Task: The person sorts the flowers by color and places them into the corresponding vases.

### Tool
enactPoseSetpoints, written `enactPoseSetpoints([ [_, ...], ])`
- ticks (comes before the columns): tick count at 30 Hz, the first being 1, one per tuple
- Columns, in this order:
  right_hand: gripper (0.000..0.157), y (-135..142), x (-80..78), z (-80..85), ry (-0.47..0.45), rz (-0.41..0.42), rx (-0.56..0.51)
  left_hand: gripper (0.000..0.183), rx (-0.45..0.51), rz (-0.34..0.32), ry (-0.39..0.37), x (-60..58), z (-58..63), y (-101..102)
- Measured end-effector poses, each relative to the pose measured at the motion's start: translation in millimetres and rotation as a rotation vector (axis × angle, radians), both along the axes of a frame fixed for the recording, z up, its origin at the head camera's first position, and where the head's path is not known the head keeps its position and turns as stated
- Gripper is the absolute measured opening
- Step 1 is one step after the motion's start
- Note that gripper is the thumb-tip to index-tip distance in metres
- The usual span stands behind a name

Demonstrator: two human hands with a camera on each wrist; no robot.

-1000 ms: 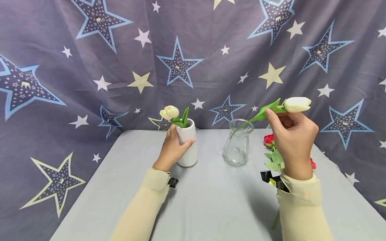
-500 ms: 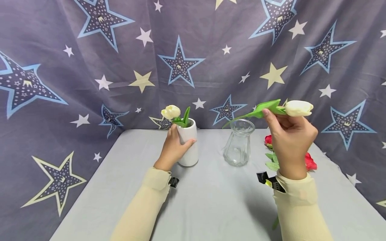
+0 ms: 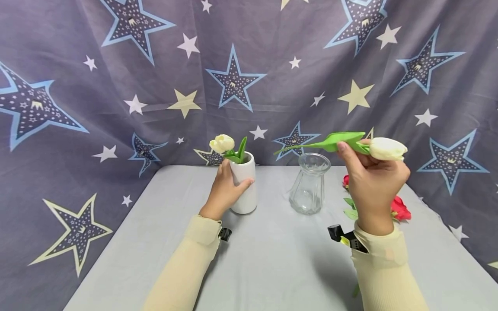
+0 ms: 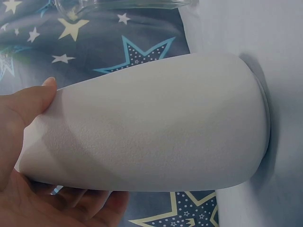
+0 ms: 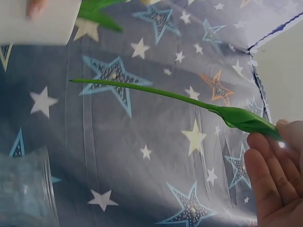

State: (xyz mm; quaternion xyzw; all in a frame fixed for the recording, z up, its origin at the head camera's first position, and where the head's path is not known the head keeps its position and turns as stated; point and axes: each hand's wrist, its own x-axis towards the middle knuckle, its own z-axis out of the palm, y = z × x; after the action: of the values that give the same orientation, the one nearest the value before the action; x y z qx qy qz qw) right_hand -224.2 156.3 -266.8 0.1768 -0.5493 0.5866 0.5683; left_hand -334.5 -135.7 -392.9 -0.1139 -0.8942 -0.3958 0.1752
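Observation:
My left hand (image 3: 225, 190) grips a white vase (image 3: 245, 194) from its left side, thumb across the front. In the left wrist view the smooth vase (image 4: 156, 127) fills the middle, its base at the table surface. White tulips (image 3: 222, 144) with green leaves lean out of its mouth. On the right, my right hand (image 3: 375, 185) pinches a single white tulip (image 3: 387, 149) by its leaf, just below the bloom. The tulip lies nearly level in the air, its thin stem pointing left. In the right wrist view that green stem (image 5: 151, 90) shows at full length.
A clear glass vase (image 3: 307, 190) stands between the two hands, below the tulip's stem. Red flowers (image 3: 400, 209) with green leaves lie on the grey table (image 3: 272, 263), partly behind my right hand. A star-patterned curtain (image 3: 249, 121) hangs behind.
The tulip's stem has swung up from over the glass vase's mouth to nearly level, and its tip now points left toward the white vase. My left hand keeps its hold.

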Motion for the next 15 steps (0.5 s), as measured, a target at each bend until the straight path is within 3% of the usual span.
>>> enactPoseSetpoints([
  [7,0.024,-12,3.0,4.3,0.05,0.126,-0.034,0.088,-0.003,0.007,0.018,-1.6,0.3,-1],
  [15,0.024,-19,3.1,1.7,0.04,0.085,0.004,0.086,0.009,0.002,0.004,-1.6,-1.0,-1],
])
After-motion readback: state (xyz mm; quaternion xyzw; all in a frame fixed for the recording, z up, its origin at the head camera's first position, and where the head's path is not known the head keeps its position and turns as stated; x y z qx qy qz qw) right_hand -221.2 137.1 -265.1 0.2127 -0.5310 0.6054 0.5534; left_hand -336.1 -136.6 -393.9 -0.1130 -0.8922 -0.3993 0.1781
